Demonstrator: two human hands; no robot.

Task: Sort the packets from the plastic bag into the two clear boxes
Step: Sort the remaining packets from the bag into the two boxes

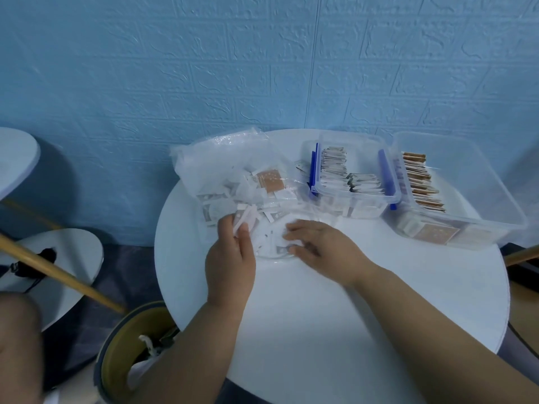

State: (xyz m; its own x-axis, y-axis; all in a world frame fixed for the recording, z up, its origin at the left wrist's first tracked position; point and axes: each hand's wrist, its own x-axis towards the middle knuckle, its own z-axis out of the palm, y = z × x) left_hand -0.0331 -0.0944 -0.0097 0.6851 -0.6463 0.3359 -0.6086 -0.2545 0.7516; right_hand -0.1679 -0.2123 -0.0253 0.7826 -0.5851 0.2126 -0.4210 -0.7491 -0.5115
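On the round white table (320, 330) lay the clear plastic bag (221, 158), crumpled, with its open mouth turned to the near edge, toward the person. Inside it was a loose heap of small packets (221, 199), mostly white and grey, lying flat and pointing in many directions. One brown packet (269, 179) lay flat near the top of the heap.

To the right of the bag stood the two clear boxes, just beside each other. The smaller box (358, 199) had blue clips at its two ends and held white and grey packets standing on edge in rows. The larger box (481, 182) held brown-edged packets, also on edge, in one row along its left wall. That row ran from the far side to the near side. A few more brown packets lay against its near wall.

The left hand (230, 258) was at the mouth of the bag and pinched a thin white packet (246, 218) between thumb and fingers. Its long axis pointed away from the person and a little to the right, toward the heap. The right hand (323, 252) lay palm down on the plastic at the mouth, fingers pointing left over a grey packet. It was blurred, and I could not tell if it gripped anything.
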